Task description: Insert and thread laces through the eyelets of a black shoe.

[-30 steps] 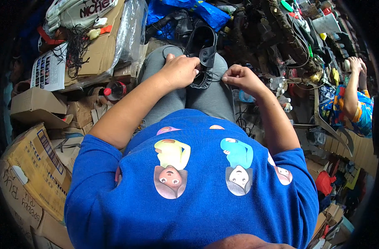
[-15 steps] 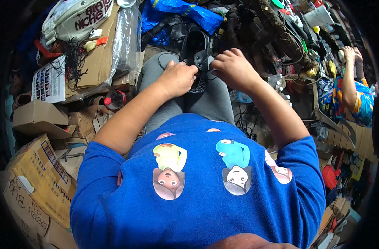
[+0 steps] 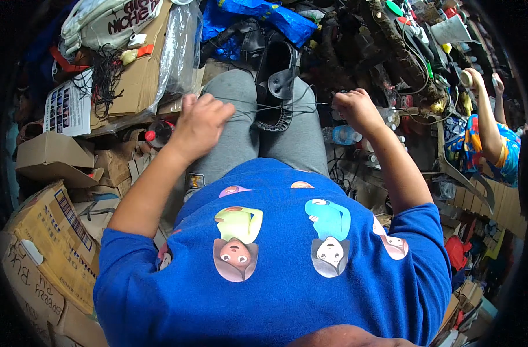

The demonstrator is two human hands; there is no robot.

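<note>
A black shoe [image 3: 281, 85] is held between my knees, its heel end toward me, with loose dark stitching along the near edge. Dark thread [image 3: 304, 104] runs out from that edge to both sides, stretched nearly straight. My left hand [image 3: 201, 125] is closed on the thread beside the left knee. On the other side, my right hand [image 3: 359, 110] grips the thread with curled fingers, out past the right knee. A small dark piece shows at its fingertips, too small to make out.
Cardboard boxes [image 3: 56, 162] and a red-capped bottle [image 3: 159, 134] lie at the left. A blue bag [image 3: 275, 20] is beyond the shoe. Plastic bottles [image 3: 342, 135] stand at the right. Another person's arm [image 3: 488, 115] holds a roundish item at far right.
My hands have moved apart from beside the shoe, left hand leftward and right hand rightward, drawing the thread out between them. The other person's hands have separated.
</note>
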